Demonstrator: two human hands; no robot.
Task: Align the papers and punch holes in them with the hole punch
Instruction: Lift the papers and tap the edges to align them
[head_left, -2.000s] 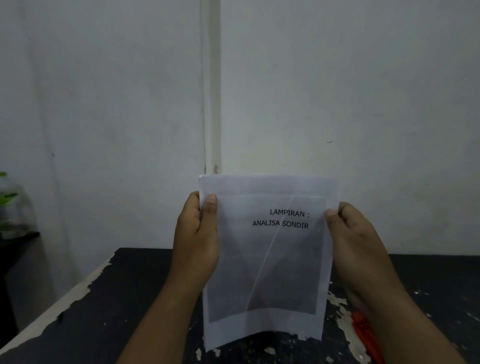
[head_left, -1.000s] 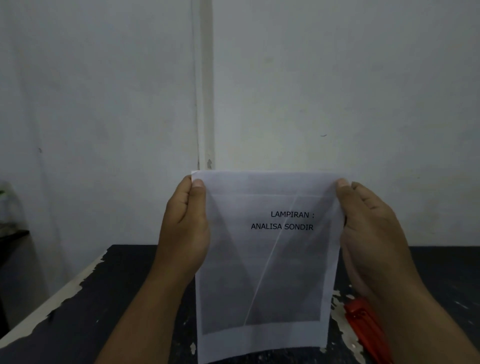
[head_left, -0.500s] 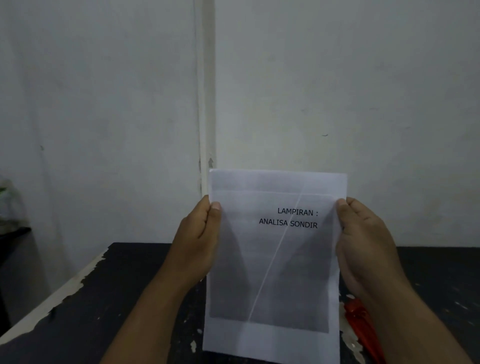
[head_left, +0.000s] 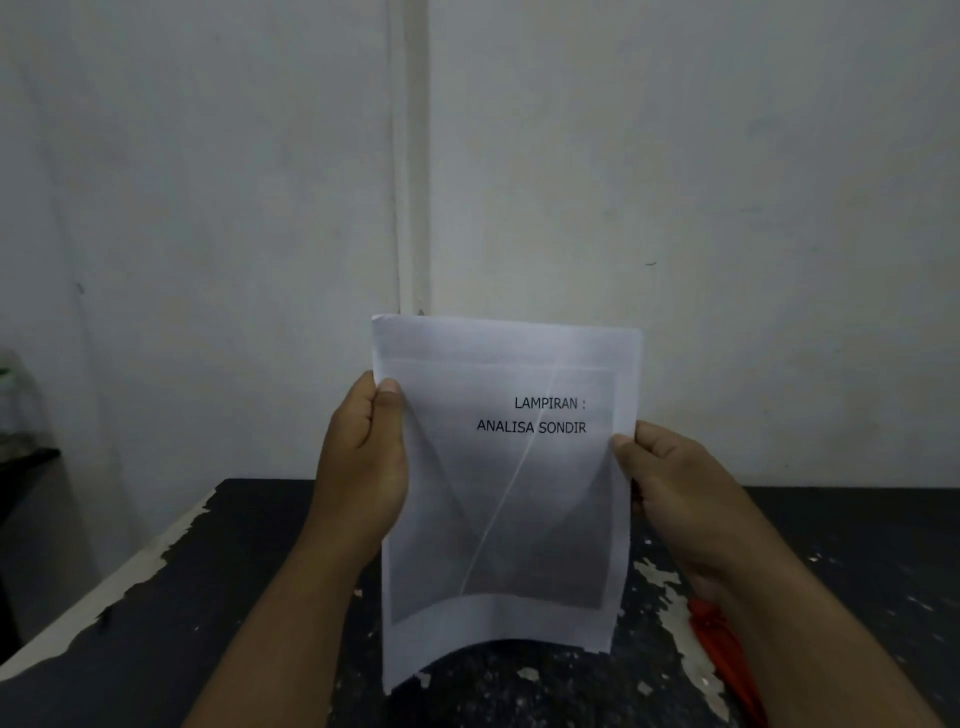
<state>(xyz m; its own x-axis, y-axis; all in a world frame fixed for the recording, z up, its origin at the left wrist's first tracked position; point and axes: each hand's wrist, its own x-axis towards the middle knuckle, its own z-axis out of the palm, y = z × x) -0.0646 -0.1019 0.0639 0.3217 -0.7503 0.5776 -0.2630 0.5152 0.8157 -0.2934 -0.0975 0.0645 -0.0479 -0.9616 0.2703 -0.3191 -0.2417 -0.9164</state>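
Dark tabletop (head_left: 197, 597), black surface with chipped, peeling paint showing pale patches along its left edge and near the right side. The tabletop's left edge runs diagonally from bottom left up toward the wall; its far edge meets a plain pale wall (head_left: 727, 208) with a vertical seam or pipe strip (head_left: 413, 156) running down the middle. Open bare tabletop to the left of the arms and at far right. A dark shelf edge with a blurry clear item (head_left: 21, 415) sits at far left, too dim to identify.

Papers (head_left: 504, 493) held upright in the air above the tabletop, centred in view, bottom edge curling toward the camera. Printed text on the front sheet reads "LAMPIRAN :" and below it "ANALISA SONDIR". A grey rectangle and a diagonal line show through from the sheets behind. Top left corner shows slightly offset sheet edges.

Left hand (head_left: 363, 467) grips the papers' left edge, thumb pressed on the front, fingers behind, pinching the stack at upper-middle height. Right hand (head_left: 675, 499) pinches the right edge a bit lower, thumb tip on the front, fingers behind.

Red hole punch (head_left: 727, 654) lies on the tabletop at lower right, partly hidden under the right forearm, clear of the papers and untouched.
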